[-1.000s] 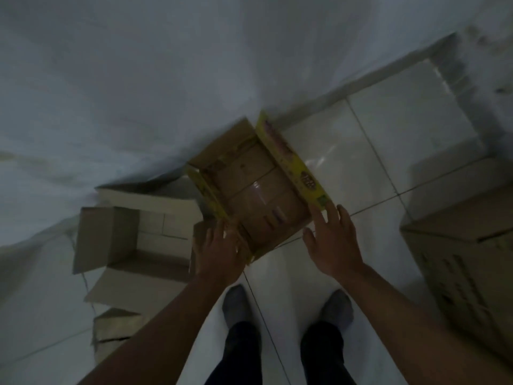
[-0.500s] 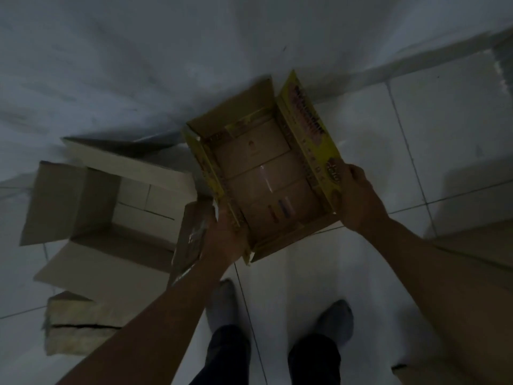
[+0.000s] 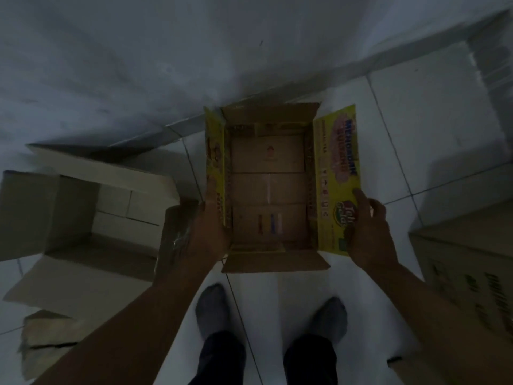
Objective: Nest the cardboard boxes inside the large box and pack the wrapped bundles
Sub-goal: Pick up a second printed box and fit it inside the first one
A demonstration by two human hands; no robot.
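Left hand [image 3: 206, 234] and right hand [image 3: 367, 232] grip, arms outstretched.

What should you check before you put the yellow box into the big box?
1. Both hands on the yellow box: ok. The left hand grips its left wall and the right hand holds its right flap.
2. Yellow box empty: ok, only its bare bottom shows.
3. Big box open: ok, its flaps are folded out.
4. Room inside the big box: cannot tell. Pale packed boxes show inside, and the near part is in shadow.
5. Yellow box flaps tucked in: not ok, all four stick out and may catch.
6. Path to the left clear: not ok, the big box's right flap stands beside the left hand.
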